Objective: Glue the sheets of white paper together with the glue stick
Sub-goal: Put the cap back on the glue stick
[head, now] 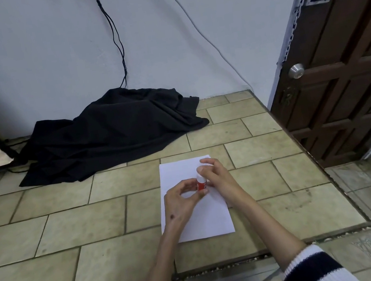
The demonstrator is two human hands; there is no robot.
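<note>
While the left hand (181, 199) grips the glue stick (201, 181), the right hand (211, 172) pinches its cap — above white paper (199, 220).

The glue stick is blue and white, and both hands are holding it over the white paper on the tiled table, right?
Nearly. The glue stick is red and white, not blue and white, as the head view shows. The rest holds: the left hand pinches its red body, the right hand holds its white top, and it is over the white paper on the tiled table.
</note>
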